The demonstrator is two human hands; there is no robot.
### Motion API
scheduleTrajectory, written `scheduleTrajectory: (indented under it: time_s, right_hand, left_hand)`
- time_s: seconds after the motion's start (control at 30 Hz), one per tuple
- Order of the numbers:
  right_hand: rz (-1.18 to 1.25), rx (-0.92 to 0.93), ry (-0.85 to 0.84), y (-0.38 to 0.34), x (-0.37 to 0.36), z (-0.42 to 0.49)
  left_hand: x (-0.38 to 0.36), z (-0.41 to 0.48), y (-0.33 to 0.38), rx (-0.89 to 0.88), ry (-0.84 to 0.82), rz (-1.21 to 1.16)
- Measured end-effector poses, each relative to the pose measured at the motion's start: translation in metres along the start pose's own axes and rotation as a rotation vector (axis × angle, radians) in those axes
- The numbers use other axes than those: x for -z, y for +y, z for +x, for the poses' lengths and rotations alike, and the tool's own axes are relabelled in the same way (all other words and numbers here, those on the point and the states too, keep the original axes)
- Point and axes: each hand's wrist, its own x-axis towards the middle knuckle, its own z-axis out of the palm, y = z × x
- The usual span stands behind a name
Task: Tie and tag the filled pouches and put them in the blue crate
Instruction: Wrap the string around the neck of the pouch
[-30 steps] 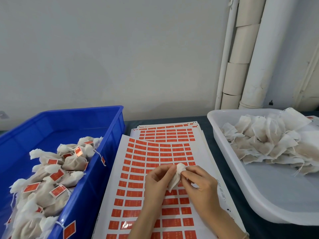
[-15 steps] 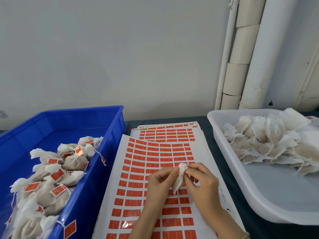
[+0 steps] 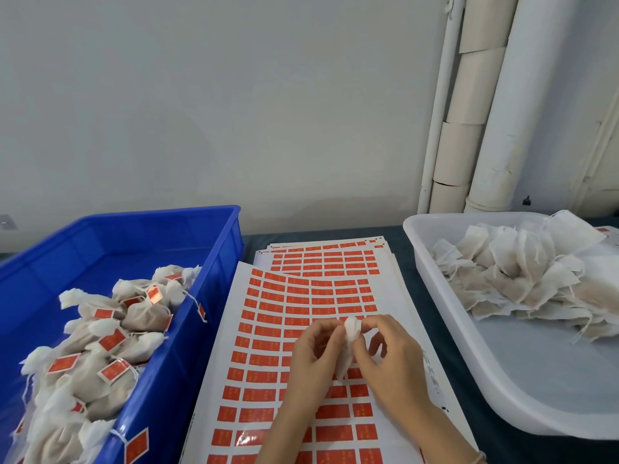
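A small white filled pouch [image 3: 348, 346] hangs between both hands above the sheet of red tag stickers [image 3: 294, 316]. My left hand [image 3: 313, 358] pinches the pouch's gathered top from the left. My right hand [image 3: 385, 353] pinches the same top from the right with thumb and forefinger. The blue crate [image 3: 187, 333] stands at the left and holds several tied pouches with red tags [image 3: 110, 339]. A white tub [image 3: 502, 380] at the right holds a heap of untied pouches [image 3: 522, 279].
More sticker sheets [image 3: 328, 259] lie stacked behind the front one on the dark table [image 3: 407, 259]. White pipes [image 3: 469, 112] run up the wall at the back right. One tag [image 3: 135, 445] hangs over the crate's near rim.
Both hands have kept working at the pouch's top; they shifted slightly right and forward, and the top is more bunched between the fingertips.
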Motion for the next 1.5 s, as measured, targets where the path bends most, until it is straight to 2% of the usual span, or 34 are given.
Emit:
scheduleTrajectory:
  time_s: [0.1, 0.2, 0.37, 0.53, 0.83, 1.2, 1.37, 1.5]
  right_hand:
    - [0.034, 0.031, -0.080, 0.001, -0.002, -0.002]
    - [0.044, 0.080, -0.111, 0.002, -0.003, -0.005]
    - [0.009, 0.080, -0.044, 0.006, -0.003, -0.001]
    - [-0.031, 0.027, -0.009, 0.006, 0.000, 0.000]
    - [-0.152, -0.015, 0.057, 0.012, 0.003, 0.006]
    - [-0.203, -0.003, 0.118, 0.024, 0.011, 0.012]
    - [-0.111, -0.063, 0.072, 0.027, 0.008, 0.011]
    - [-0.141, -0.247, -0.043, 0.034, 0.003, 0.014]
  left_hand:
    - [-0.003, -0.005, 0.001, -0.029, -0.107, 0.051]
    - [-0.005, -0.006, -0.002, -0.100, -0.112, 0.108]
    - [-0.001, -0.002, -0.003, -0.140, -0.023, 0.068]
    - [-0.002, -0.002, 0.002, -0.066, -0.016, -0.001]
    - [0.003, -0.001, -0.001, -0.105, 0.012, 0.147]
    - [-0.004, -0.004, 0.002, -0.036, -0.103, -0.006]
    - [-0.003, -0.002, -0.003, -0.024, -0.081, 0.034]
    - [0.000, -0.002, -0.002, -0.006, -0.006, 0.009]
